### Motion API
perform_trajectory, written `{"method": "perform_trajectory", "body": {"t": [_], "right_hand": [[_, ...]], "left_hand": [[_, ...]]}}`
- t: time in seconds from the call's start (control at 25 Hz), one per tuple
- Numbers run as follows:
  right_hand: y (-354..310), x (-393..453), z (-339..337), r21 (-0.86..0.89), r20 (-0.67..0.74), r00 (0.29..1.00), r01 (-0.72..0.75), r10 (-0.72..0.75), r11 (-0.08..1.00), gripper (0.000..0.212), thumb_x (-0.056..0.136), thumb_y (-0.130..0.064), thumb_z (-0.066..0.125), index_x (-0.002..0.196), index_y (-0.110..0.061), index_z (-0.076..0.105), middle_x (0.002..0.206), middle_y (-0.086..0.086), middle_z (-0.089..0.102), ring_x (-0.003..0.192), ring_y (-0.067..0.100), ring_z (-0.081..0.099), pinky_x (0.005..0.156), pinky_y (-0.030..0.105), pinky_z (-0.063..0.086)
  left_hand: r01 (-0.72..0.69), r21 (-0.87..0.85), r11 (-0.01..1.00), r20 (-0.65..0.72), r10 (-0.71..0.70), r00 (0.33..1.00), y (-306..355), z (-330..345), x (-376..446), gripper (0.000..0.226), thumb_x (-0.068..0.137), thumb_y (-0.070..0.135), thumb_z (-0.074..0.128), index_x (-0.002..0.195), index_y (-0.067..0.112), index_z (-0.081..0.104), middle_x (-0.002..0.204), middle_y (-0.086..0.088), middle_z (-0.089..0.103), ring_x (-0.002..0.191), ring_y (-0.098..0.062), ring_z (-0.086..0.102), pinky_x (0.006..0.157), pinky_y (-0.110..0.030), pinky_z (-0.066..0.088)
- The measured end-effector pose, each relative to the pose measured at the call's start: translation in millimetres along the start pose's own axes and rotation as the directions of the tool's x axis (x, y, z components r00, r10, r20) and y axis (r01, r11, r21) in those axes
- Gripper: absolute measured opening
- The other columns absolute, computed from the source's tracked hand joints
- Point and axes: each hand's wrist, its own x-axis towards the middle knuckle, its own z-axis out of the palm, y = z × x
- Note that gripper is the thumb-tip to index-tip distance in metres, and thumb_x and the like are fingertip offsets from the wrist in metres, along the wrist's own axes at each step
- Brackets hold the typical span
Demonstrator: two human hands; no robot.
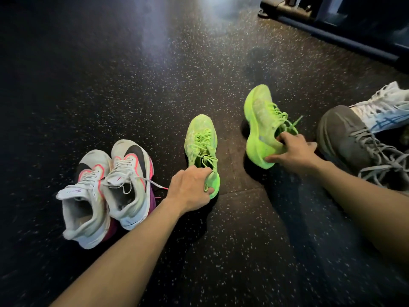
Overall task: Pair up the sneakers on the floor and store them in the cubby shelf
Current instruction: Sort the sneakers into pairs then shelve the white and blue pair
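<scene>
Gripping heel collars, the left hand (192,186) pinches one neon-green mesh sneaker (202,149) flat on speckled rubber floor (132,85); the right hand (293,151) clamps its tilted, thick-soled mate (262,125).

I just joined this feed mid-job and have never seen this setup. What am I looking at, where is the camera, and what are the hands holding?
There is no machine here: a person works with two bare hands, and the single picture comes from a wide-angle camera worn on the head, looking down at a dark speckled floor. The left hand grips the heel of one neon green sneaker standing on the floor. The right hand grips the matching green sneaker, tilted onto its side. Left of them, a white pair with black and pink marks already sits together. At the right edge lie a grey sneaker and a white and blue one. The cubby shelf is not in view.
</scene>
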Motion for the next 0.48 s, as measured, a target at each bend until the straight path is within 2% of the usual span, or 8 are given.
{"method": "perform_trajectory", "body": {"t": [0.08, 0.16, 0.28, 0.36, 0.48], "right_hand": [[-23, -16, 4, -0.14, 0.006, 0.989, 0.144, -0.145, 0.98, 0.044, 0.073, -0.041, 0.076, 0.104, -0.022, 0.052, 0.096, 0.001, 0.053, 0.108, 0.025, 0.049, 0.084, 0.038, 0.024], [-40, -33, 11, -0.248, 0.049, 0.965, 0.261, -0.257, 0.933, 0.041, 0.075, -0.036, 0.074, 0.105, -0.019, 0.053, 0.095, 0.003, 0.058, 0.104, 0.027, 0.055, 0.081, 0.036, 0.027], [-71, -65, 25, -0.216, 0.104, 0.955, 0.295, -0.278, 0.931, 0.043, 0.078, -0.037, 0.072, 0.107, -0.014, 0.049, 0.101, 0.009, 0.063, 0.093, 0.033, 0.061, 0.07, 0.035, 0.042], [-92, -85, 38, -0.214, 0.128, 0.943, 0.328, -0.307, 0.92, 0.041, 0.081, -0.037, 0.068, 0.104, -0.012, 0.046, 0.1, 0.01, 0.063, 0.089, 0.033, 0.062, 0.064, 0.033, 0.043], [-115, -109, 54, -0.21, 0.125, 0.926, 0.375, -0.355, 0.903, 0.036, 0.082, -0.036, 0.065, 0.099, -0.012, 0.045, 0.098, 0.01, 0.065, 0.088, 0.033, 0.062, 0.063, 0.033, 0.041]], "left_hand": [[0.033, 0.012, 0.999, 0.004, -0.033, 0.999, -3, -5, -9, 0.027, 0.086, 0.042, 0.064, 0.098, 0.02, 0.054, 0.101, 0.001, 0.062, 0.098, -0.024, 0.058, 0.08, -0.033, 0.042], [0.069, 0.019, 0.997, 0.021, -0.069, 0.997, -7, -10, -18, 0.029, 0.086, 0.043, 0.065, 0.102, 0.02, 0.056, 0.105, 0.0, 0.064, 0.102, -0.026, 0.059, 0.081, -0.034, 0.043], [0.122, 0.035, 0.992, 0.066, -0.124, 0.99, -16, -19, -37, 0.034, 0.085, 0.044, 0.064, 0.11, 0.022, 0.057, 0.112, -0.001, 0.065, 0.106, -0.028, 0.06, 0.082, -0.034, 0.044], [0.153, 0.049, 0.987, 0.102, -0.157, 0.982, -23, -23, -49, 0.039, 0.086, 0.043, 0.063, 0.117, 0.023, 0.057, 0.118, -0.002, 0.063, 0.11, -0.029, 0.059, 0.085, -0.034, 0.044], [0.2, 0.063, 0.978, 0.15, -0.207, 0.967, -29, -24, -65, 0.044, 0.086, 0.041, 0.062, 0.125, 0.022, 0.055, 0.125, -0.004, 0.06, 0.115, -0.029, 0.057, 0.09, -0.035, 0.045]]}}
